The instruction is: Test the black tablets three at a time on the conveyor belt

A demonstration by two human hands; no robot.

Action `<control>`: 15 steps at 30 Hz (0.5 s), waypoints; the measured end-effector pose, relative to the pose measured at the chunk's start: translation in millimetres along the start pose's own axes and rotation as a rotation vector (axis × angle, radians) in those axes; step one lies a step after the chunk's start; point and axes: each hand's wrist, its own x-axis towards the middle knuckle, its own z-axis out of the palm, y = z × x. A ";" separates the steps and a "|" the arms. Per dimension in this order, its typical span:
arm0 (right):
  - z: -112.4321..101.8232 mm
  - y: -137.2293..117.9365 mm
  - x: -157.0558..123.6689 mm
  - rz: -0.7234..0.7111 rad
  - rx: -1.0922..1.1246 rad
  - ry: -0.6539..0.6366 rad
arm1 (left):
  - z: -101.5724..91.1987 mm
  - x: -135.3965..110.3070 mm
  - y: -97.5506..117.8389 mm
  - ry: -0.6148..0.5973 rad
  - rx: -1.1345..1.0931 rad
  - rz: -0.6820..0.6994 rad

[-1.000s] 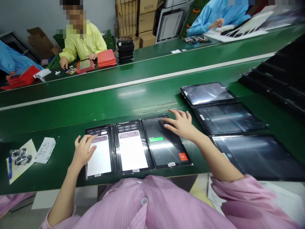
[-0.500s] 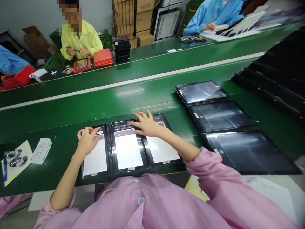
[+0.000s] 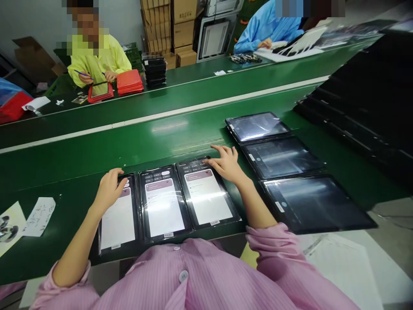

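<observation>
Three lit tablets [image 3: 166, 215] face-up in a row, presumably so either hand reaches easily. Left of middle tablet [image 3: 161, 202]: left hand [image 3: 109, 188], half-curled, gripping nothing, over top of left tablet [image 3: 118, 224]. Right of it: right hand [image 3: 226, 164], fingers spread, empty, at top of right tablet [image 3: 208, 198].

The left hand [image 3: 109, 189] rests with bent fingers over the top of the left lit tablet [image 3: 118, 228]; the middle lit tablet [image 3: 164, 211] lies beside it. The right hand [image 3: 226, 164] spreads its fingers at the upper edge of the right lit tablet [image 3: 210, 198]. Three dark-screened tablets [image 3: 284, 157] lie farther right on the green bench [image 3: 77, 172]. Across it, a co-worker in yellow [image 3: 112, 56] holds a blue pen [image 3: 79, 74] near a red stack [image 3: 129, 82].
</observation>
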 end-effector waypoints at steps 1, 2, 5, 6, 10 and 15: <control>3.0 1.7 1.1 0.010 0.054 0.072 | 1.7 11.8 4.8 -0.042 -0.021 -0.017; 6.1 3.4 3.0 0.031 0.140 0.165 | 3.6 23.2 9.5 -0.083 -0.037 -0.044; 18.3 11.3 10.7 0.157 0.526 0.442 | 9.6 50.2 22.5 -0.210 -0.049 -0.128; 24.0 14.8 13.1 0.210 0.665 0.479 | 11.5 56.2 26.2 -0.259 -0.039 -0.142; 49.1 26.3 17.5 0.388 1.057 0.457 | 15.2 68.9 38.9 -0.472 0.032 -0.151; 62.1 28.4 16.0 0.444 1.196 0.498 | 6.3 75.8 46.4 -0.462 0.051 -0.243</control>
